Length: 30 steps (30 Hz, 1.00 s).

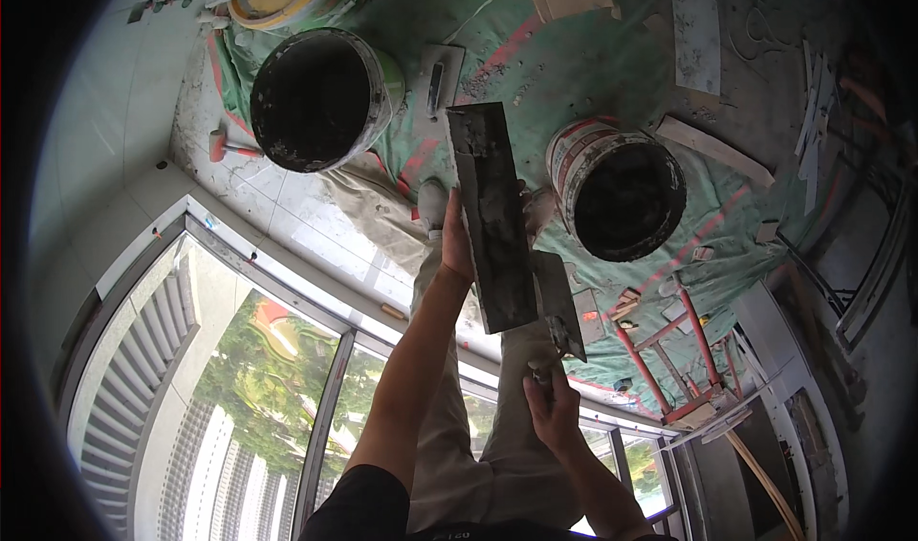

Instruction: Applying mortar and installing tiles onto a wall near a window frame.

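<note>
- Clamps one long, dark-coated slab (492, 216) in left hand (458, 242).
- Grips one trowel (555, 294) in right hand (557, 412).
- Includes two dark-insided buckets (383, 87) beyond, left and right.

Daylight enters through large framed windows (268, 388) near a pale wall (96, 130); red-striped green sheeting (612, 281) covers much of the tiled floor (298, 201).

Black short-sleeved top (359, 505), pale beige-grey trousers (521, 479), 2 greyish shoes (432, 206), 2 bare forearms (406, 374)
</note>
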Each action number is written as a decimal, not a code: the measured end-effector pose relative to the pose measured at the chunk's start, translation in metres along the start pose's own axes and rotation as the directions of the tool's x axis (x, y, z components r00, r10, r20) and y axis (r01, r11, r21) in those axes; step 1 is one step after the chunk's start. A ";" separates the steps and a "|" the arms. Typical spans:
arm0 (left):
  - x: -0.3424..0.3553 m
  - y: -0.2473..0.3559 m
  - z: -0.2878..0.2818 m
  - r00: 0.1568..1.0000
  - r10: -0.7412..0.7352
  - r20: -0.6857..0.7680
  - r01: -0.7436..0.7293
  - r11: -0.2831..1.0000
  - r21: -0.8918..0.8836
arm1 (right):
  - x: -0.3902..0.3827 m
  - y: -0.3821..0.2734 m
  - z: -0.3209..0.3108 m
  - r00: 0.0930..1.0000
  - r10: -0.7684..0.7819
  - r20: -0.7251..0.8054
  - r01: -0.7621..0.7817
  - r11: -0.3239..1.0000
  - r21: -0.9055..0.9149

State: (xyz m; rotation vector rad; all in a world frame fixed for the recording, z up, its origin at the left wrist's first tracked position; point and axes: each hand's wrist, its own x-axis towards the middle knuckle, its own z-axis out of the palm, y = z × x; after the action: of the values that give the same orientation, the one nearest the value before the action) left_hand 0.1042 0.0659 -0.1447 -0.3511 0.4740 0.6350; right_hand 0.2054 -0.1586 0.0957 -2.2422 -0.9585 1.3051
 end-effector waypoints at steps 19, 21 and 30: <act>-0.107 -0.018 0.106 0.969 -0.066 -0.237 0.114 0.973 0.199 | 0.141 0.169 -0.063 0.945 0.117 -0.305 -0.193 0.953 -0.233; -0.118 -0.023 0.138 0.956 -0.052 -0.288 0.128 0.960 0.250 | 0.101 0.144 -0.071 0.941 0.249 -0.229 -0.298 0.931 -0.213; -0.149 -0.040 0.261 0.996 -0.023 -0.081 0.048 0.946 0.321 | -0.092 0.195 -0.045 0.715 0.697 0.044 -0.660 0.653 0.372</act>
State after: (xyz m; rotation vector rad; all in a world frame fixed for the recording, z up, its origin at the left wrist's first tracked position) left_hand 0.1055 0.0814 0.1579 -0.0727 0.6334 0.4992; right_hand 0.2847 -0.3597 0.0552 -2.3987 0.2383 1.4639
